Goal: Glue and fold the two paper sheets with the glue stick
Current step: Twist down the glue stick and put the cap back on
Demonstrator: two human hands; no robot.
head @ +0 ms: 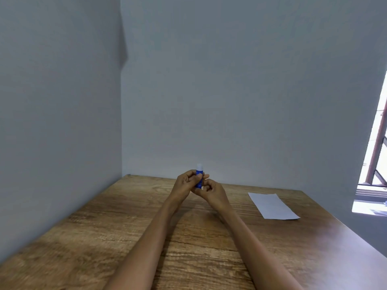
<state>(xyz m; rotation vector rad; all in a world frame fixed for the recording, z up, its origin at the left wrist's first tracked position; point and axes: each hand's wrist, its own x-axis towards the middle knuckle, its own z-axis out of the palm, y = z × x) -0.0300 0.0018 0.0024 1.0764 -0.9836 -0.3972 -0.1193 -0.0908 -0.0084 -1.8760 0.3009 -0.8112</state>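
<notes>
Blue glue stick (199, 178), white at its top end, is standing roughly upright above the far middle of the desk (129, 222), held up off the wood between both hands. Left hand (187, 183) is curling its fingers round the upper part of the blue barrel, thumb side facing right. Right hand (212, 192) is curling its fingers at the lower end of the stick, pinching the base; the two hands are touching each other there. Cannot tell whether the white top is a cap or bare glue. Both forearms are reaching in from the near edge and converging toward the stick.

White paper (272, 206) is lying flat on the desk at the far right, well apart from the hands; looks like one long strip, sheet count not clear. Grey walls (230, 91) are closing in the desk on the left and far sides. A bright window (374, 164) is showing at the right edge.
</notes>
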